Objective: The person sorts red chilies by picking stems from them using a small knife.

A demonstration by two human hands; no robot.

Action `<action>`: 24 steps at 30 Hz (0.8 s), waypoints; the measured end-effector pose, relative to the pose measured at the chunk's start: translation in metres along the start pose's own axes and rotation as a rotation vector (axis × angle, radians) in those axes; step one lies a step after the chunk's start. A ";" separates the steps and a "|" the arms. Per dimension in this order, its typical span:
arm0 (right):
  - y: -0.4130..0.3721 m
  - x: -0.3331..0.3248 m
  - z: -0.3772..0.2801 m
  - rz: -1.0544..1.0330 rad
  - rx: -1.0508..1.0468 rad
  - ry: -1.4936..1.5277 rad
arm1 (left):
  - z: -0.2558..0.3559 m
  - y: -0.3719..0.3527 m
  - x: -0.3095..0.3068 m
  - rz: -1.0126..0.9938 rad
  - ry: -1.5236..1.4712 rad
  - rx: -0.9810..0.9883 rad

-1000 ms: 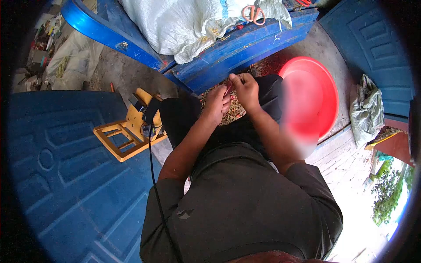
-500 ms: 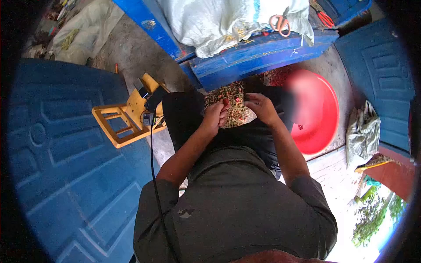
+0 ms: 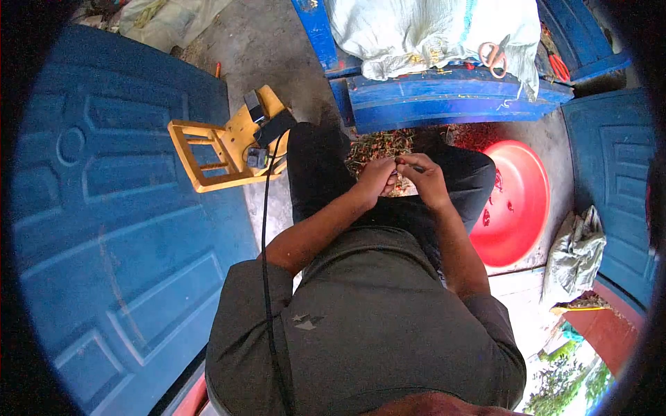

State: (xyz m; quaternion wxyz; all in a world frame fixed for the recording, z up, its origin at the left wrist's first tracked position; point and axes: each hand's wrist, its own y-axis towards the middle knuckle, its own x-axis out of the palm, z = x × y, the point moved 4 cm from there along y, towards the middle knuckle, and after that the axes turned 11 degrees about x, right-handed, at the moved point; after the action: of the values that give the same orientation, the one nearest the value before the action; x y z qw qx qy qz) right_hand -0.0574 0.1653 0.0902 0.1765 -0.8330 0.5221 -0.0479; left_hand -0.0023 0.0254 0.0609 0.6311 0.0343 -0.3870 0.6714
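My left hand (image 3: 378,179) and my right hand (image 3: 425,180) meet above my lap, fingertips almost touching. The left fingers are curled closed, and the right thumb and fingers pinch together beside them. Whatever they hold is too small and hidden to name. Beneath and behind the hands, between my knees, lies a heap of red bits and straw-coloured stems (image 3: 380,145), partly covered by the hands. To the right of my leg stands a wide red basin (image 3: 522,208) with several small dark red pieces (image 3: 486,218) in it.
A blue wooden bench (image 3: 458,100) ahead bears a white woven sack (image 3: 430,35) and orange-handled scissors (image 3: 493,59). A wooden stool (image 3: 232,142) with black devices stands left, its black cable (image 3: 266,229) running across me. Blue door panels (image 3: 125,208) flank both sides. A crumpled sack (image 3: 574,253) lies right.
My right hand has moved in to the left hand, closing the gap between them. The view has shifted, and more of the basin's inside shows.
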 end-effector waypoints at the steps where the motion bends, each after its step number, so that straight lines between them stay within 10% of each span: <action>1: 0.000 -0.005 0.002 0.001 0.025 0.051 | 0.001 0.000 0.003 -0.003 0.038 -0.028; 11: -0.065 -0.215 0.003 0.735 -0.047 0.100 | 0.006 -0.003 -0.011 -0.004 0.101 -0.064; 14: -0.099 -0.270 0.007 1.202 0.077 -0.799 | -0.009 -0.001 -0.037 -0.022 0.117 -0.030; 19: -0.015 -0.226 -0.030 0.763 -0.076 -0.275 | -0.018 -0.010 -0.038 0.114 0.168 -0.190; 24: 0.127 -0.139 -0.121 0.646 -0.346 -0.734 | -0.004 -0.008 -0.026 0.060 0.098 -0.140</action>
State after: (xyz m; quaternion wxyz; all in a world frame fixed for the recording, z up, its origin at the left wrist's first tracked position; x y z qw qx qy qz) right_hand -0.2602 0.2095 0.1735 0.2134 -0.6085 0.6566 0.3912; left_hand 0.0117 0.0059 0.0478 0.6298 -0.0544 -0.4027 0.6620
